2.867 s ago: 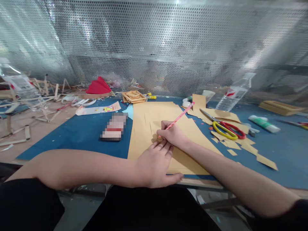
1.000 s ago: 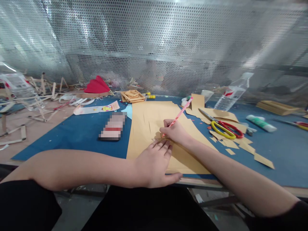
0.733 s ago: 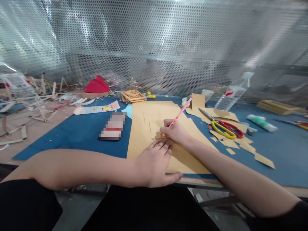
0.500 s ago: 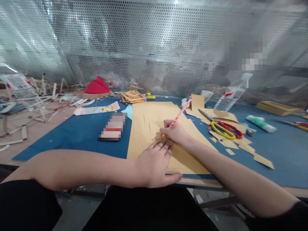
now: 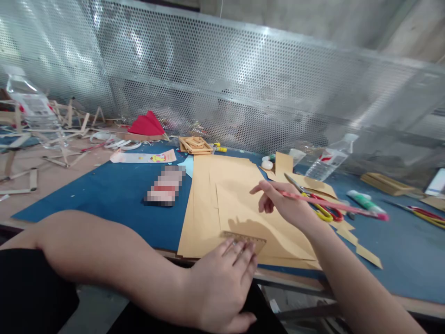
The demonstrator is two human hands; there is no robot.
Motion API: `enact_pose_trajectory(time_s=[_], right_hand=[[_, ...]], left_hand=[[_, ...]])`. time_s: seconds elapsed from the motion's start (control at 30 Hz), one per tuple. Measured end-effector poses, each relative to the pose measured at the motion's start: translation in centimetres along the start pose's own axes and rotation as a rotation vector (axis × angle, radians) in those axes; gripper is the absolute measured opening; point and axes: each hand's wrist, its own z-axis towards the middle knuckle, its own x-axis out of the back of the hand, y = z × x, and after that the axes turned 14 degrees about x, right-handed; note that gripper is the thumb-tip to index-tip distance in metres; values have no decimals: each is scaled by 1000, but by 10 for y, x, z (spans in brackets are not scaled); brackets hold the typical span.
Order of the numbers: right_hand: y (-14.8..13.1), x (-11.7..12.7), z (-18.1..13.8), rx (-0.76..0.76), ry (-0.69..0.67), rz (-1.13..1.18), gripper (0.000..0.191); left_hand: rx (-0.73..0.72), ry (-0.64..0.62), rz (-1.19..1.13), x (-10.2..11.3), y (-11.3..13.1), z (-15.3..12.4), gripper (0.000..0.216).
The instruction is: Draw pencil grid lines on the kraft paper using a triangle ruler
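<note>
My left hand (image 5: 222,283) lies palm down at the front edge of the tan paper (image 5: 205,204), fingers flat and thumb apart. Its fingertips rest on a clear ruler (image 5: 259,240), whose lower part is hidden under them. Above the right part of the paper, my right hand (image 5: 280,202) is raised, holding a pink pencil (image 5: 333,202) tilted back across the hand. Its index finger points left and the other fingers curl in. Thin dark lines run on the paper to the left of this hand.
Red and yellow scissors (image 5: 323,213) and paper scraps (image 5: 368,256) lie right of the paper, near a glue tube (image 5: 365,202) and a water bottle (image 5: 330,160). A pixelated phone (image 5: 165,188) lies left. Behind stand a stick frame (image 5: 196,145) and a perforated metal screen (image 5: 194,69).
My left hand has drawn back toward me, and the ruler now shows under its fingers. My right hand has lifted off the paper and moved right, the pencil swinging from upright to nearly level.
</note>
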Motion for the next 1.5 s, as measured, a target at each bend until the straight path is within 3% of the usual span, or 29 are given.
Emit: enact_pose_trajectory(time_s=[0.17, 0.33, 0.4, 0.9, 1.5], right_hand=[[-7, -27, -22, -74, -122, 331, 55], [-16, -52, -16, -60, -122, 306, 13], [-17, -58, -12, -57, -164, 277, 7], [2, -72, -11, 11, -107, 171, 16], [1, -74, -11, 25, -81, 118, 16]], left_hand=[[-4, 45, 76, -1, 4, -5, 67], [-12, 82, 123, -3, 7, -7, 63], [-8, 99, 133, -4, 8, -9, 62], [-8, 118, 143, -6, 10, -9, 61], [-14, 131, 173, -8, 12, -7, 59]])
